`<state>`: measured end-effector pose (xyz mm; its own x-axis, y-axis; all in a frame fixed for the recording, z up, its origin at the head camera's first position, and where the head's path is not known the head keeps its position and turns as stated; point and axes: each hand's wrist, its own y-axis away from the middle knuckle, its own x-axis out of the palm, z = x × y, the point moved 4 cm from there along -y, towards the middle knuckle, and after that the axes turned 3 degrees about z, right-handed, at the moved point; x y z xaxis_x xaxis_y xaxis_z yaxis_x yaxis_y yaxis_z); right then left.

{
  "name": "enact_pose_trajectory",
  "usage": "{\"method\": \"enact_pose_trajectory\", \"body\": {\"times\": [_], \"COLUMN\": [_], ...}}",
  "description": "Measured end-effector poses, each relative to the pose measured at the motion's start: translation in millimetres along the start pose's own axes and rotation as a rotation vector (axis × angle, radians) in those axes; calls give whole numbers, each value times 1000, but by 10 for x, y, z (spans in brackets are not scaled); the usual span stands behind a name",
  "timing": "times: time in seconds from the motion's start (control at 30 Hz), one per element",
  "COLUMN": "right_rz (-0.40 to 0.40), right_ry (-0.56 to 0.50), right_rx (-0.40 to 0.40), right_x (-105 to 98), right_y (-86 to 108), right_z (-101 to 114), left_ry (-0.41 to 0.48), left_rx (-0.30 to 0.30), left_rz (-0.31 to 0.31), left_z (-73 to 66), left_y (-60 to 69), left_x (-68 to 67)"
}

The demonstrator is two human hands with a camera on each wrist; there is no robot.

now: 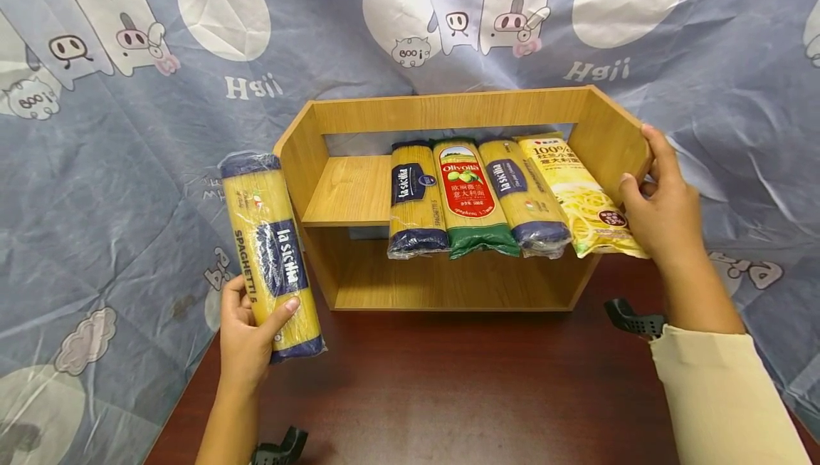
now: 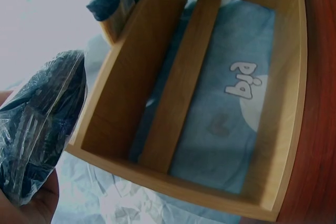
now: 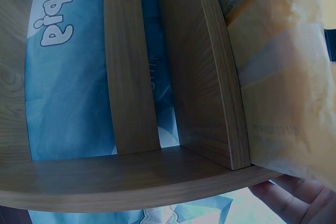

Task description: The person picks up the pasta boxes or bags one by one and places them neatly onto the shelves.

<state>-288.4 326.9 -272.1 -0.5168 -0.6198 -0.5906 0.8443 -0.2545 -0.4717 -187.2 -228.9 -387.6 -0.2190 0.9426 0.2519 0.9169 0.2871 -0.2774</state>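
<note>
In the head view, my left hand [image 1: 253,330] grips a yellow spaghetti packet [image 1: 272,251] with dark blue ends, upright and slightly tilted, left of the wooden shelf [image 1: 455,109]. The left wrist view catches only the packet's dark blue wrapped end [image 2: 39,124]. My right hand [image 1: 669,209] holds the shelf's right side panel [image 1: 611,137], its thumb near the front edge and fingers at the outer side. Close to that thumb lies a yellow pasta bag [image 1: 579,198]. Left of it on the upper board are a spaghetti packet [image 1: 525,191], a red-labelled green-ended packet [image 1: 474,194] and another blue-ended packet [image 1: 418,198].
The upper board [image 1: 352,187] shows bare wood at its left end. Below it is a lower compartment [image 1: 448,283]. The shelf stands on a dark red table [image 1: 474,379], with a printed grey-blue cloth [image 1: 320,16] behind and at the sides.
</note>
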Motion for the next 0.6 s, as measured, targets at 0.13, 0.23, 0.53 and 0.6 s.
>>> {"method": "enact_pose_trajectory", "body": {"times": [0.13, 0.23, 0.53, 0.6], "right_rz": [4, 9, 5, 3], "right_ry": [6, 14, 17, 11], "right_rx": [-1, 0, 5, 1], "right_x": [7, 11, 15, 9], "right_y": [0, -3, -2, 4], "right_z": [-1, 0, -1, -4], "left_ry": [-23, -61, -126, -128], "left_rx": [-9, -25, -95, -109], "left_rz": [56, 104, 195, 210], "left_z": [-25, -25, 65, 89], "left_y": [44, 68, 64, 53], "left_x": [62, 112, 288, 332]}}
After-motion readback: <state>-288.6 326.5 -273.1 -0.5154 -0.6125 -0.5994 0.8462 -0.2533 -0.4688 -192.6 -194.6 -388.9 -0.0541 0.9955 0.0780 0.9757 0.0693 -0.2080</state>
